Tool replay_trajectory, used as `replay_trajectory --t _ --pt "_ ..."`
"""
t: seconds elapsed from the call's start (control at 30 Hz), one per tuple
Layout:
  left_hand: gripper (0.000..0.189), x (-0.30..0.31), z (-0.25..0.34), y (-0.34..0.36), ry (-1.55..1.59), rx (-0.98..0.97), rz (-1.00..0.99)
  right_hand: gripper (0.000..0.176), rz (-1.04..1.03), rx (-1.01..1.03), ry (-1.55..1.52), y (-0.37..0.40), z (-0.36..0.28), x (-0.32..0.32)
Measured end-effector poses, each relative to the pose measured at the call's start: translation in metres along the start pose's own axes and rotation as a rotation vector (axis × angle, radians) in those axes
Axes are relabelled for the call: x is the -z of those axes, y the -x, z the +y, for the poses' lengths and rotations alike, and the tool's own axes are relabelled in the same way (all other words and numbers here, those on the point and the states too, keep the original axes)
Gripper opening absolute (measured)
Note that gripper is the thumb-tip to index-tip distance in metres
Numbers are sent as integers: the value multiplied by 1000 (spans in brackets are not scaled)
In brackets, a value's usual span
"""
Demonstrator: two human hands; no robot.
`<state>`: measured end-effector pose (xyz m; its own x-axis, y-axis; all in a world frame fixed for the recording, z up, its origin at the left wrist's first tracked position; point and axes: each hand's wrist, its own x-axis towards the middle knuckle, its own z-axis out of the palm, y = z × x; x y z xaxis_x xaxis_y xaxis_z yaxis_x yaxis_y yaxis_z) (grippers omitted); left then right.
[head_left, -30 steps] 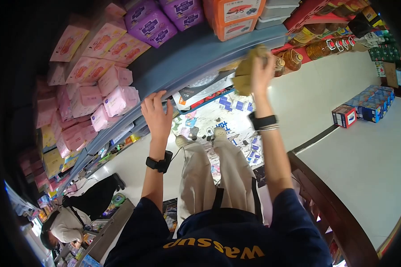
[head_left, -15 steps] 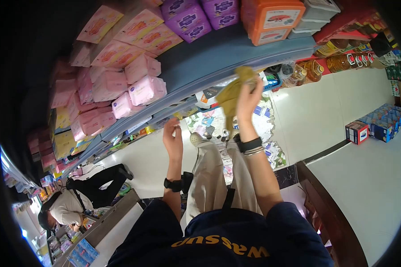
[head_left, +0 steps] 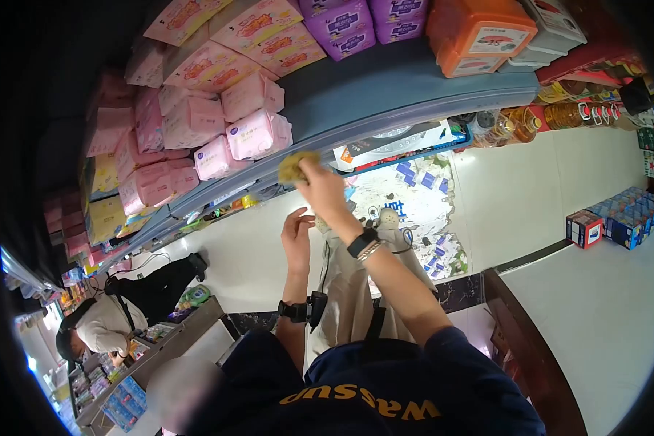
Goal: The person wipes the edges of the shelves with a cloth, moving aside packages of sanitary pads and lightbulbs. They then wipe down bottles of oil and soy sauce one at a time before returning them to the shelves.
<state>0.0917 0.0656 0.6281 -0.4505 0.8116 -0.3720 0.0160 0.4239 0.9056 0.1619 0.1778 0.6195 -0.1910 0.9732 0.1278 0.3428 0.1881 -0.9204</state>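
Note:
My right hand [head_left: 323, 190] is closed on a bunched olive-yellow cloth [head_left: 292, 168]. The cloth is at the front edge of the blue-grey shelf [head_left: 385, 112], just below the pink packs. My left hand [head_left: 296, 231] hovers lower down, near my right forearm. Its fingers are loosely curled and apart, and nothing shows in them. Pink soft packs [head_left: 260, 134] are stacked on the shelf to the left of the cloth. A flat white box [head_left: 396, 144] lies below the shelf edge, to the right of the cloth.
Purple packs [head_left: 345, 33] and an orange bin [head_left: 479, 36] stand farther along the shelf. Oil bottles [head_left: 523, 123] line the right side. Blue cartons [head_left: 625, 214] sit on the right. A person [head_left: 112, 327] leans over a counter [head_left: 196, 330] at lower left.
My right hand has swept left with the cloth, which hung loosely and is now bunched at the shelf edge. My left hand has moved slightly right and down.

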Motion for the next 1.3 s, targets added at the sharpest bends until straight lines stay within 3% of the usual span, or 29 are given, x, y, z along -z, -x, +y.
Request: replay_trajectory --t 0.13,0.2,0.27,0.4,0.47,0.53,0.6,0.63,0.73,0.87,0.93,1.0,1.03,1.1,1.3 --pt "27 6 28 -14 166 4 145 25 -75 -162 -105 4 -7 -4" --pt "28 13 27 -23 175 -16 138 25 166 -199 -375 8 -8 17" --pt "31 13 33 -28 188 67 170 12 428 -213 -427 6 -17 52" --pt "37 11 38 -37 367 204 115 12 758 -316 -394 -16 5 102" --pt "37 9 41 -35 346 207 98 11 705 -285 -404 -28 9 94" --pt "37 7 39 -34 327 209 72 22 698 -116 -305 -36 6 63" --pt "37 11 30 -31 283 233 91 21 562 -179 -262 -27 5 42" --pt "37 11 28 -29 288 231 92 20 534 -64 -184 -24 3 32" --pt "36 16 27 -23 262 265 105 19 -26 -145 -56 -3 -8 13" --pt "32 19 34 -18 299 251 123 28 420 -115 -313 -15 -39 63" --pt "27 19 40 -14 324 204 99 31 583 -77 -91 -35 -33 101" --pt "26 16 42 -12 300 211 103 27 428 -248 205 -58 -51 147" --pt "26 16 40 -11 304 212 71 27 431 -240 205 -68 -47 150" --pt "26 13 40 -5 321 202 23 24 90 -279 656 -84 -37 149" --pt "27 6 35 10 313 249 3 22 -151 -74 652 -84 -47 96"
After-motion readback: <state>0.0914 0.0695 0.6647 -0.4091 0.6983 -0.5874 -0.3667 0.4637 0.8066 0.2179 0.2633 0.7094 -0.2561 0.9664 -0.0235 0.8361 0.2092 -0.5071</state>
